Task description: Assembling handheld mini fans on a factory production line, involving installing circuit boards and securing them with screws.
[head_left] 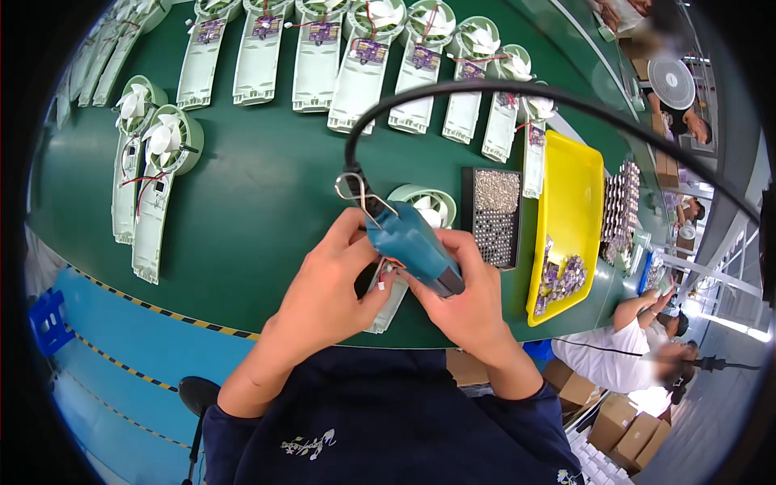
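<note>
My right hand (467, 301) is wrapped around a teal electric screwdriver (414, 244), which has a wire hanging hook (353, 190) and a black cable (453, 86). The tool is held over a pale green fan housing (391, 310) on the table. Of that housing, only the round fan end and part of the handle show past my hands. My left hand (327, 275) is closed beside the screwdriver, thumb and fingers pinched together. A small white connector (381, 285) and a bit of red wire show at its fingertips. What exactly it grips is hidden, as is the screwdriver's tip.
Fan housings (352, 93) with purple circuit boards line the back; two more (149, 222) lie left. To the right are a black screw tray (492, 229), a yellow bin (571, 174) with small boards, and stacked boards (621, 202). Co-workers (602, 356) sit at far right.
</note>
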The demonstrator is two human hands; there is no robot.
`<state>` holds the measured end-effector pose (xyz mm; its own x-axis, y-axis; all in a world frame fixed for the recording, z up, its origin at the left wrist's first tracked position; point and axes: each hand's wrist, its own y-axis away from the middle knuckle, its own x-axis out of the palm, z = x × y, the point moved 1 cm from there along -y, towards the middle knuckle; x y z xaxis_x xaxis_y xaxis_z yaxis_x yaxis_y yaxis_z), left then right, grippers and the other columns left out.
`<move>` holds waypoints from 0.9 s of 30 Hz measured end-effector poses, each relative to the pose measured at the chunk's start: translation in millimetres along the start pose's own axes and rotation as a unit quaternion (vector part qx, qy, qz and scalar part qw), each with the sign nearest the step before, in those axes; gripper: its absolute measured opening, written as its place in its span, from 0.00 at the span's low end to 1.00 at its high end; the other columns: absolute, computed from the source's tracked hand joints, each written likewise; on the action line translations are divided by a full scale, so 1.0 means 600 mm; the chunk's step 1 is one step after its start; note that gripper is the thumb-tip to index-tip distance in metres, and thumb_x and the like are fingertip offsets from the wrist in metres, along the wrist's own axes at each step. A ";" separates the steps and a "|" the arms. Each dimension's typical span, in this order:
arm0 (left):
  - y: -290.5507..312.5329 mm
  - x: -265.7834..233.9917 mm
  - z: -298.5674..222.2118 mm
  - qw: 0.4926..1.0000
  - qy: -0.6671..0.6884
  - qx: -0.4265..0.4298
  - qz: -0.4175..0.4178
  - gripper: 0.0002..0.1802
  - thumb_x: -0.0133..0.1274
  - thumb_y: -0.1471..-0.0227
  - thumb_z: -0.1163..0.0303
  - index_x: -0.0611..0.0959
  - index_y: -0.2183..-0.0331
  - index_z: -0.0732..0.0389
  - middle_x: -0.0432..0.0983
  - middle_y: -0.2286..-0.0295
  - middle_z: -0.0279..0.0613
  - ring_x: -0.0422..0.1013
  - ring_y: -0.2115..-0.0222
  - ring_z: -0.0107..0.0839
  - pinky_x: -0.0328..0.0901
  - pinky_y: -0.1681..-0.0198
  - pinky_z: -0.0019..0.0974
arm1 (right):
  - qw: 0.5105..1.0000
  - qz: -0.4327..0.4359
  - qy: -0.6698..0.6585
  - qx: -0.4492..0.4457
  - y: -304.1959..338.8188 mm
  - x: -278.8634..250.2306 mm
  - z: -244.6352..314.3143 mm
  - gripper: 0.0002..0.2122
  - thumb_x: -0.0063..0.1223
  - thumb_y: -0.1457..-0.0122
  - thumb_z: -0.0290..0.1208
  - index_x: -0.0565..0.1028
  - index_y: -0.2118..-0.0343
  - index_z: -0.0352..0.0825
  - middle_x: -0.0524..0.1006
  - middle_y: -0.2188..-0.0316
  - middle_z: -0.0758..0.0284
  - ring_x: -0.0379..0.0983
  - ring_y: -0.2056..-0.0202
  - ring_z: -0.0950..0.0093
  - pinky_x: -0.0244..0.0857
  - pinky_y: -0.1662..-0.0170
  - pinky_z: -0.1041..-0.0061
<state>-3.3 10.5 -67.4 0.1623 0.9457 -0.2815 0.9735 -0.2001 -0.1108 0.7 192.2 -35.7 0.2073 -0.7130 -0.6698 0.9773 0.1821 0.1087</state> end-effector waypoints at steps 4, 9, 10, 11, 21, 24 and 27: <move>-0.010 0.000 0.003 0.999 0.008 -0.019 0.048 0.12 0.64 0.56 0.80 0.81 0.66 0.66 0.71 0.63 0.46 0.76 0.70 0.39 0.71 0.68 0.39 | 0.999 0.016 -0.044 -0.008 -0.006 -0.016 -0.005 0.19 0.67 0.48 0.24 0.71 0.55 0.32 0.82 0.65 0.62 0.81 0.64 0.74 0.72 0.61 0.77; -0.019 0.000 -0.005 0.994 0.055 -0.063 0.071 0.13 0.65 0.57 0.83 0.82 0.66 0.66 0.71 0.63 0.43 0.77 0.67 0.34 0.75 0.66 0.34 | 0.983 -0.007 -0.183 -0.018 0.014 -0.066 -0.016 0.20 0.61 0.42 0.36 0.70 0.54 0.28 0.81 0.71 0.60 0.77 0.75 0.75 0.71 0.69 0.79; -0.021 -0.001 -0.007 0.993 0.056 -0.071 0.078 0.14 0.65 0.58 0.84 0.82 0.66 0.66 0.71 0.63 0.42 0.77 0.66 0.33 0.76 0.65 0.33 | 0.961 -0.030 -0.266 0.073 0.019 -0.084 -0.015 0.31 0.42 0.36 0.60 0.70 0.55 0.28 0.79 0.77 0.59 0.69 0.84 0.77 0.64 0.79 0.77; -0.023 0.003 -0.009 0.992 0.071 -0.079 0.074 0.15 0.65 0.59 0.86 0.82 0.65 0.67 0.71 0.63 0.41 0.77 0.66 0.32 0.77 0.61 0.32 | 0.931 -0.043 -0.364 -0.006 0.017 -0.105 -0.028 0.42 0.20 0.40 0.74 0.70 0.55 0.31 0.74 0.82 0.62 0.61 0.90 0.78 0.56 0.86 0.77; -0.005 0.077 -0.024 0.993 0.042 -0.113 0.006 0.16 0.67 0.60 0.86 0.83 0.65 0.69 0.69 0.61 0.39 0.75 0.64 0.26 0.76 0.62 0.27 | 0.749 -0.208 -0.539 -0.326 -0.002 -0.114 -0.078 0.29 0.35 0.36 0.63 0.68 0.61 0.35 0.71 0.77 0.63 0.66 0.80 0.68 0.63 0.73 0.67; -0.007 0.084 -0.023 0.992 0.047 -0.119 0.001 0.16 0.67 0.60 0.86 0.83 0.64 0.68 0.69 0.60 0.39 0.76 0.64 0.28 0.77 0.61 0.28 | 0.767 -0.191 -0.526 -0.314 -0.006 -0.106 -0.079 0.21 0.38 0.33 0.53 0.68 0.61 0.35 0.71 0.78 0.62 0.66 0.80 0.67 0.64 0.73 0.66; -0.009 0.082 -0.023 0.991 0.044 -0.125 0.003 0.16 0.66 0.60 0.86 0.83 0.64 0.68 0.70 0.60 0.40 0.77 0.64 0.30 0.78 0.60 0.30 | 0.782 -0.160 -0.524 -0.298 -0.001 -0.105 -0.074 0.14 0.42 0.33 0.43 0.68 0.62 0.36 0.71 0.78 0.62 0.67 0.80 0.67 0.64 0.73 0.66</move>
<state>1.7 61.8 -67.5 0.1705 0.9658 -0.1953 0.9802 -0.1459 0.1338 -15.0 267.2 -26.3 0.1849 -0.8930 0.4104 0.8567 -0.0581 -0.5125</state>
